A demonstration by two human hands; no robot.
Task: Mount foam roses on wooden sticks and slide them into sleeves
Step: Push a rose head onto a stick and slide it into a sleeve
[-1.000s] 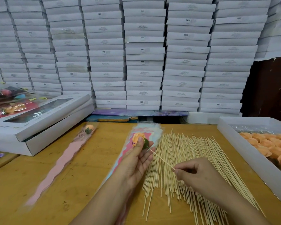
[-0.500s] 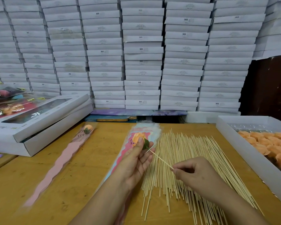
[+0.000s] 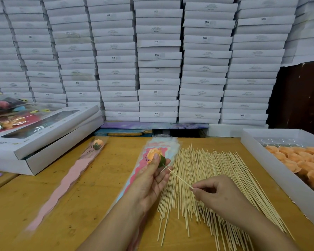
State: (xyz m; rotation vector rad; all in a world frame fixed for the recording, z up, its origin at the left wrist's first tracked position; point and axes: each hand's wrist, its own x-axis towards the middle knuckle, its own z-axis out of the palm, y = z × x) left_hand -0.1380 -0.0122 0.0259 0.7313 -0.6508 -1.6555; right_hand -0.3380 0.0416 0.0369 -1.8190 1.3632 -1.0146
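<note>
My left hand (image 3: 152,178) pinches an orange foam rose (image 3: 153,154) with green leaves at mid-table. A thin wooden stick (image 3: 178,178) runs from the rose's base down-right to my right hand (image 3: 217,196), whose fingertips pinch its lower end. Under my left hand lies a stack of pink and pale-blue sleeves (image 3: 163,147). A wide heap of loose sticks (image 3: 216,178) covers the table beneath my right hand. To the left lies a pink sleeve (image 3: 69,178) with a rose (image 3: 98,143) inside it.
A white tray (image 3: 272,178) of several orange roses (image 3: 301,160) stands at the right. Windowed white gift boxes (image 3: 43,140) sit at the left, wrapped flowers (image 3: 5,116) behind them. A wall of stacked white boxes (image 3: 158,60) rises behind the wooden table (image 3: 98,187).
Hands, rose and stick hold nearly the same pose; the view has only shifted slightly.
</note>
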